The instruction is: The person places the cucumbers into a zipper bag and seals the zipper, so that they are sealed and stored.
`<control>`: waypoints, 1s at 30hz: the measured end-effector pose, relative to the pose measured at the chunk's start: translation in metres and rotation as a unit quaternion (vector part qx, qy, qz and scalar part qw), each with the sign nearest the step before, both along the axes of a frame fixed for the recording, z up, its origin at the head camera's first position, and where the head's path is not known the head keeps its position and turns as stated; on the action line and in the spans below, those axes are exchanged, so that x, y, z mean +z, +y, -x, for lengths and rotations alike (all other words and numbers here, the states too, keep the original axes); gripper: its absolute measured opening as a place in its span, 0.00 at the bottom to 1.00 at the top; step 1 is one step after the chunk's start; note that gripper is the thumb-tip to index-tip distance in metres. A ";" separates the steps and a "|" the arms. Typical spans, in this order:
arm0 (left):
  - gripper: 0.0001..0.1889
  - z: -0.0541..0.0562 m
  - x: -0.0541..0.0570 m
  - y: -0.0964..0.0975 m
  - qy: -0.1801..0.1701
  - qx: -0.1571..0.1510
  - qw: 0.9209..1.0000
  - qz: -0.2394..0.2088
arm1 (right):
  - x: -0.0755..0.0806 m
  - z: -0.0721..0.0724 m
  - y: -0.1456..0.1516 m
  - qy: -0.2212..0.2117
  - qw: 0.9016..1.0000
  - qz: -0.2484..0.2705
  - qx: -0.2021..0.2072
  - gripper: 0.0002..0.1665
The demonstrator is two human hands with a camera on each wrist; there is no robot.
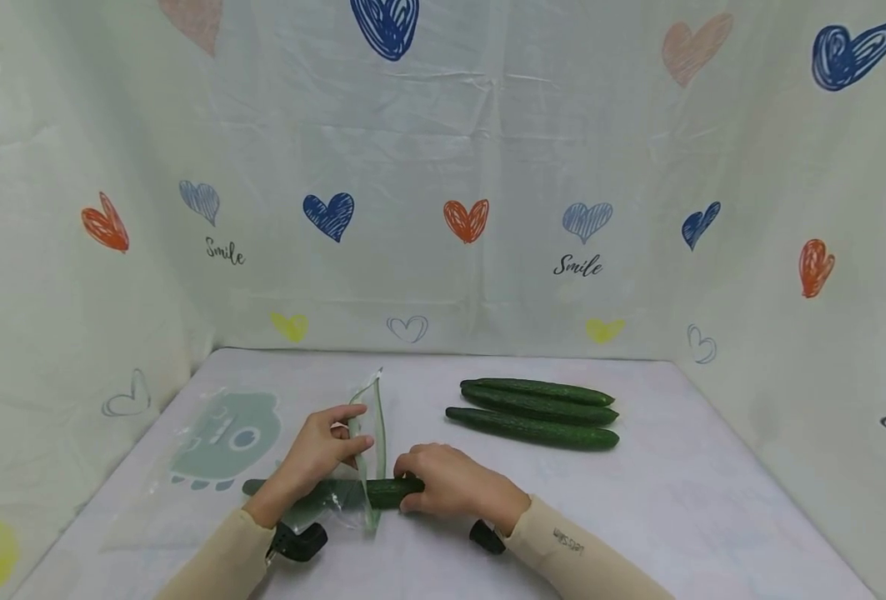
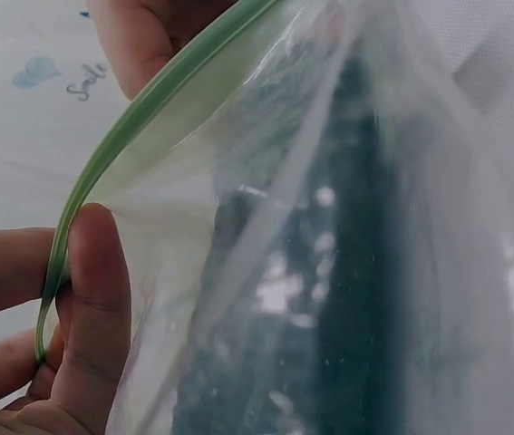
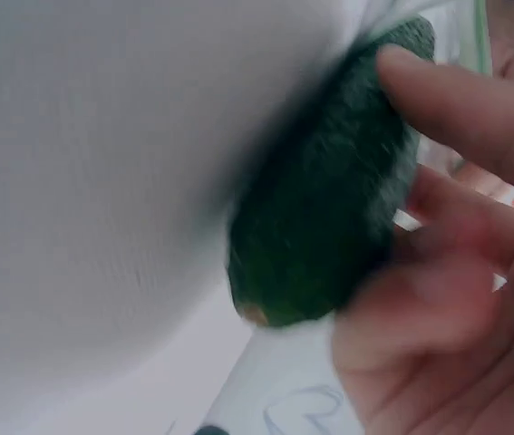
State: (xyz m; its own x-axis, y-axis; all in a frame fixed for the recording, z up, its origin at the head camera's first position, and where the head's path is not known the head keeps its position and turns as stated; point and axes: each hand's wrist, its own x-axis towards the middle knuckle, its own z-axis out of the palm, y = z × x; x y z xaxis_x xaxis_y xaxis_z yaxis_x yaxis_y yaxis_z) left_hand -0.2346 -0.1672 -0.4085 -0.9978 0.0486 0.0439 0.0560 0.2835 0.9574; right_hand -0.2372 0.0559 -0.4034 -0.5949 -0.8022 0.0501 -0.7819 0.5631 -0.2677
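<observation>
Tabletop [image 1: 713,492] — part-bagged cucumber [image 1: 387,493], left-to-right

- Bag [image 2: 266,254]: clear, with a green edge strip [image 2: 102,149].
- Cucumber [image 1: 386,493] partly inside it: dark green, a small tan spot at its end.
- Three other cucumbers [image 1: 536,404]: the same dark green.
- Worktop [image 1: 713,500]: white, tinged lilac.
- Cartoon figure [image 1: 225,437]: grey-green with white marks; whether printed on bag or worktop is unclear.
- Backdrop [image 1: 525,167]: off-white, with hearts [image 1: 328,217] in navy, light blue, orange-red, pink and yellow, some only outlined, plus black "Smile" lettering [image 1: 578,266].
- Sleeves [image 1: 578,542]: beige, the right one with dark lettering.
- Wrist devices [image 1: 300,543]: black.
</observation>
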 end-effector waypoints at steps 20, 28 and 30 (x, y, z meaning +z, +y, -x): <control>0.30 -0.005 0.000 0.000 -0.002 -0.012 1.000 -0.002 | -0.005 -0.005 0.034 -0.005 1.000 0.016 -0.012 0.16; 0.30 -0.004 0.003 0.000 0.003 -0.006 1.000 -0.007 | -0.002 -0.004 0.022 0.005 0.999 0.050 -0.004 0.13; 0.30 -0.005 0.004 0.001 0.002 -0.003 1.000 -0.007 | -0.002 -0.002 0.017 -0.006 0.998 0.058 -0.008 0.13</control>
